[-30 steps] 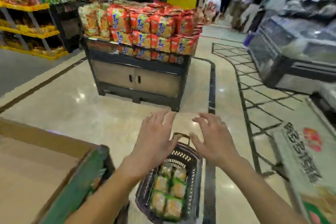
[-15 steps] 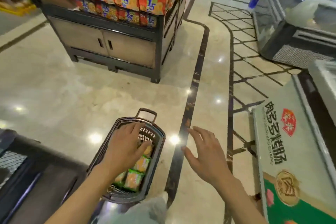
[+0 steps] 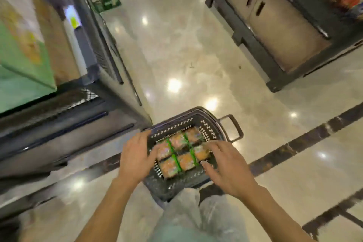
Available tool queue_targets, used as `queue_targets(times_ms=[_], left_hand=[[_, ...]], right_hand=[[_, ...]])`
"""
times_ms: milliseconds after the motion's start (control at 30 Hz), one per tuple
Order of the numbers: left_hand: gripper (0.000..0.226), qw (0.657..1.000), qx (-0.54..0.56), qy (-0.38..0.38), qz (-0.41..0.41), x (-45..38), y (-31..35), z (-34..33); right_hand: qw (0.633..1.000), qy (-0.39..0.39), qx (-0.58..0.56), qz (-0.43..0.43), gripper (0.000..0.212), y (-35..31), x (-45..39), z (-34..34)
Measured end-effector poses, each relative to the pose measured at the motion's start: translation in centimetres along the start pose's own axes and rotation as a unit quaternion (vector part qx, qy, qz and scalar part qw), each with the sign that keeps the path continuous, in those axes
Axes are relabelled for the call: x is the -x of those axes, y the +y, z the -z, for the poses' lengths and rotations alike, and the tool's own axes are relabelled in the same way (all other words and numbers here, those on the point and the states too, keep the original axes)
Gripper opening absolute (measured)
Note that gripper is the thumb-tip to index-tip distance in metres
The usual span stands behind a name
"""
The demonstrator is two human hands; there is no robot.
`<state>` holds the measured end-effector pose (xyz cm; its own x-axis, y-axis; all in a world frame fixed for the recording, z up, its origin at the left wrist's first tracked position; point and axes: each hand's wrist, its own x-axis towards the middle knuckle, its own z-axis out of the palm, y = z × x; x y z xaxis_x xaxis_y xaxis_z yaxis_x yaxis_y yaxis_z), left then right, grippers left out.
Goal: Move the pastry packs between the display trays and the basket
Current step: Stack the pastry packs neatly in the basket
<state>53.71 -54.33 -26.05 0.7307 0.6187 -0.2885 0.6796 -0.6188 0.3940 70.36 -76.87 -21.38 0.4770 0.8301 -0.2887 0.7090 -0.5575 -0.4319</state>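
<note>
Both hands over the basket (image 3: pixel 170 186) with fingers spread loose, left hand (image 3: pixel 135 158) at 9 o'clock of the pastry packs (image 3: pixel 180 151), right hand (image 3: pixel 225 165) at 3, gripping nothing.

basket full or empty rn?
Loaded, not empty: the basket holds pastry packs in two rows covering its floor. How deep they are stacked, cannot tell.

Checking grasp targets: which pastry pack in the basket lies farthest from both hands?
The pastry pack at the far end by the basket handle; the others lie nearer the left hand or right hand.
</note>
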Motion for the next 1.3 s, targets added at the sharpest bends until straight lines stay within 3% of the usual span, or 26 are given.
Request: queue_targets(times_ms=[167,400,533,700,867,1067,1200,1300], left_hand=[[0.058,0.997,-0.007,0.011,0.081,-1.5,-4.1,-6.6],[0.049,0.986,0.023,-0.003,0.163,-5.8,-11.6,-24.7],[0.052,0.982,0.033,-0.030,0.185,-7.5,-15.8,-34.0],[0.056,0.982,0.039,-0.015,0.186,-7.9,-19.7,-39.8],[0.054,0.984,0.030,0.004,0.178,-7.5,-20.7,-42.3],[0.047,0.981,0.024,0.004,0.194,-9.6,-20.8,-43.4],[0.076,0.982,-0.037,-0.073,0.169,-12.7,-21.0,-44.4],[0.101,0.971,-0.079,-0.155,0.167,-14.4,-21.4,-44.8]], right_hand=[[0.992,-0.089,0.002,0.095,0.054,4.4,-8.5,-9.2],[0.940,-0.252,0.097,0.211,0.061,12.5,-16.4,-31.4],[0.926,-0.284,0.093,0.229,0.066,15.0,-19.0,-42.1],[0.918,-0.291,0.104,0.250,0.066,14.5,-20.9,-51.3],[0.914,-0.309,0.137,0.226,0.079,14.5,-20.6,-54.3],[0.930,-0.320,0.101,0.147,0.062,16.4,-20.0,-52.2],[0.940,-0.331,-0.022,0.085,0.042,18.0,-19.9,-50.2],[0.935,-0.346,-0.072,0.040,0.040,20.8,-20.8,-48.0]])
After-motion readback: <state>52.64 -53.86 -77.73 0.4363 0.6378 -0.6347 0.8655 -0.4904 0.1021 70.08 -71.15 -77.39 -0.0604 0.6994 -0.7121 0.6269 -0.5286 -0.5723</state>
